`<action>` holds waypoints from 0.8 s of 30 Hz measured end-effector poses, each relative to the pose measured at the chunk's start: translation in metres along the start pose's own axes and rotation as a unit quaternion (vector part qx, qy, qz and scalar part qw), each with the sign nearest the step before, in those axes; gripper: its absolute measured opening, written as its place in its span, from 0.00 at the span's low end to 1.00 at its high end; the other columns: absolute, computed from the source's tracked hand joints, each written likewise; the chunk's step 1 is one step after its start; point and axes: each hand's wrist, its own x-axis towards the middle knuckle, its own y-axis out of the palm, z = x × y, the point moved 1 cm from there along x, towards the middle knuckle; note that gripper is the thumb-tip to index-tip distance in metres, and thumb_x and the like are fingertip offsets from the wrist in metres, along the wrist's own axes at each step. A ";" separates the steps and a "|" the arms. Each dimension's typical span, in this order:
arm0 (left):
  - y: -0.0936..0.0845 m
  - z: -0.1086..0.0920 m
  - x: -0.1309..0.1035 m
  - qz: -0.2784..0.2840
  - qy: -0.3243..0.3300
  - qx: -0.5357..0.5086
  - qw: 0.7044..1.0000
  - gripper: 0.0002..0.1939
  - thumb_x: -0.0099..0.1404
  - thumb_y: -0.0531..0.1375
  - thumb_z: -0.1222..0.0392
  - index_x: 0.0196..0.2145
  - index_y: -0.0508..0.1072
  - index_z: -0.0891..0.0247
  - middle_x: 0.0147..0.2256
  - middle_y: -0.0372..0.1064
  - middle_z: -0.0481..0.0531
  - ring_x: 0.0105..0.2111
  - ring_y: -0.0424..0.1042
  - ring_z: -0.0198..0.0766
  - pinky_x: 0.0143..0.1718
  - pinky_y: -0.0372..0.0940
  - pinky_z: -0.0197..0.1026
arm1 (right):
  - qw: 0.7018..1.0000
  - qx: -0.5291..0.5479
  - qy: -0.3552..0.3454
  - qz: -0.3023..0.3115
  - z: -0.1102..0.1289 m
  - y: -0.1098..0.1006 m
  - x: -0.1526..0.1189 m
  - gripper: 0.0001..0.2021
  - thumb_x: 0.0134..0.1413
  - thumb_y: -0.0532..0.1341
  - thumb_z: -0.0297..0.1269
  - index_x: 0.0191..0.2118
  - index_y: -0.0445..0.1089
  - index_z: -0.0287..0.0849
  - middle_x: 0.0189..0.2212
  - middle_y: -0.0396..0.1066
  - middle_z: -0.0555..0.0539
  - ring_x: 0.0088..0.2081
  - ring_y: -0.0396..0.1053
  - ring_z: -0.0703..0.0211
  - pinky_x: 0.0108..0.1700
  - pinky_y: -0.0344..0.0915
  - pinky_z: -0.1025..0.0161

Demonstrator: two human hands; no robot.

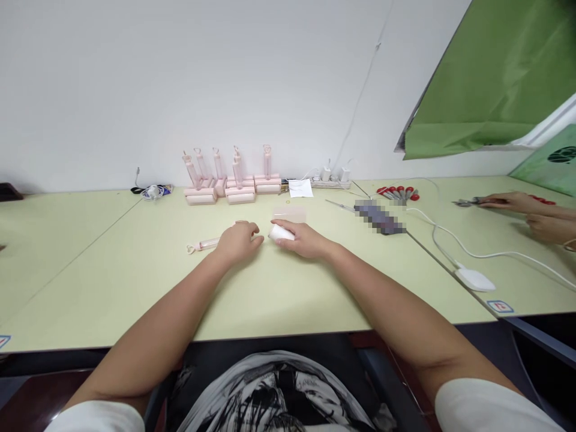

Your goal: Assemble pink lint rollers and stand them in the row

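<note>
My right hand (pixel 306 240) is closed around a white paper roll (pixel 281 233), its end pointing left. Just behind it lies a translucent pale pink cover (pixel 289 213). Facing it, my left hand (pixel 238 243) is low over the table, curved, with thumb and fingers apart. From under that palm a pink lint roller handle (pixel 204 244) sticks out to the left, its ring-shaped end on the table. The rest of this handle is hidden by my left hand.
Several pink lint rollers (pixel 240 195) with upright handles stand by the wall. Behind are a white paper (pixel 300 188) and a power strip (pixel 330 183). Red-handled tools (pixel 398 193), a white cable (pixel 477 252) and a co-worker's hands (pixel 508 203) are at right.
</note>
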 end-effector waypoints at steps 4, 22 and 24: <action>-0.001 0.003 0.002 -0.014 0.073 -0.141 0.987 0.19 0.65 0.54 0.47 0.43 0.77 0.61 0.41 0.76 0.53 0.37 0.73 0.42 0.39 0.65 0.43 | 0.999 -0.008 -0.004 0.037 -0.001 -0.004 -0.001 0.32 0.56 0.63 0.47 0.65 0.61 0.49 0.62 0.65 0.44 0.58 0.66 0.44 0.59 0.61 0.48; 0.011 0.015 0.004 0.079 0.131 -0.255 0.955 0.22 0.62 0.60 0.45 0.49 0.72 0.59 0.48 0.73 0.54 0.48 0.72 0.45 0.49 0.67 0.47 | 0.994 0.008 -0.033 0.100 -0.001 -0.011 -0.003 0.27 0.52 0.65 0.43 0.60 0.69 0.52 0.55 0.73 0.50 0.53 0.70 0.46 0.53 0.65 0.54; 0.012 0.014 0.003 0.093 0.139 -0.270 0.948 0.21 0.62 0.60 0.46 0.48 0.71 0.59 0.49 0.73 0.54 0.49 0.72 0.45 0.51 0.66 0.48 | 0.994 -0.002 -0.035 0.099 -0.002 -0.011 -0.003 0.27 0.52 0.65 0.41 0.59 0.69 0.52 0.54 0.73 0.50 0.52 0.71 0.46 0.52 0.65 0.54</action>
